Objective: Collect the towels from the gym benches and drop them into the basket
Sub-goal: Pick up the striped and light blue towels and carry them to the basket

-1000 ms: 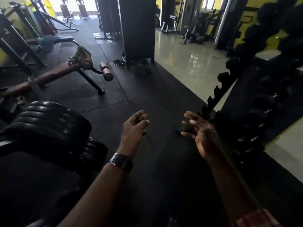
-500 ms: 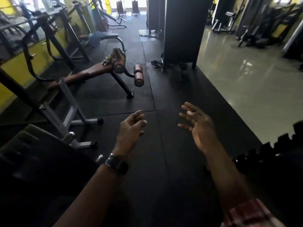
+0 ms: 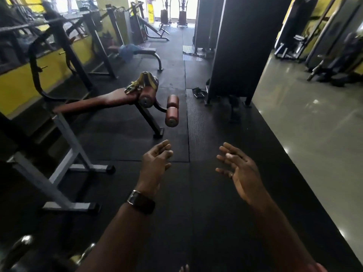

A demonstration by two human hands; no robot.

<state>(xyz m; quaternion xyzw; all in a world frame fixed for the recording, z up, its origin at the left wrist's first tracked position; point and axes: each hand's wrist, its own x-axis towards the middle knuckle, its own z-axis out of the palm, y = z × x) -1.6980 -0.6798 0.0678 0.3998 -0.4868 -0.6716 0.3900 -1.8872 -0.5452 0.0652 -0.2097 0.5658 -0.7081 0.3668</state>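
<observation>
Both hands empty & apart: left hand (image 3: 157,163) w/ fingers loosely curled, a watch (image 3: 140,201) on the wrist; right hand (image 3: 238,167) open, palm turned inward, fingers spread, a ring visible. Neither touches anything; they hang out in front over the black rubber floor (image 3: 196,213), prob. just carried forward while walking, ready to grab. Nearest task item: a yellow/dark patterned towel (image 3: 142,82) bunched on the raised end of the brown padded bench (image 3: 102,100), draped partly over the top roller pad, so it sits at the bench's far end, right by the leg rollers (image 3: 171,112). Looks tossed there after use, not folded; should lift off easily w/ one hand, though a fold may catch on the roller. A second one, bluish towel (image 3: 126,53), lies heaped on the near end of a flat black bench (image 3: 146,51) farther back along the same left row. Basket not in view, so can't say where the drop-off is. Judgement: approach stage, nothing collected in hand yet; next move needs a few steps fwd & a reach w/ the left hand. Room: gym, rubber mat lane down the middle, glossy grey tile floor (image 3: 314,134) to the right, yellow walls, grey steel rack frame (image 3: 64,154) at left, tall black machine column (image 3: 239,46) ahead, more machines dim at back. Lighting low, far end bright from windows.
</observation>
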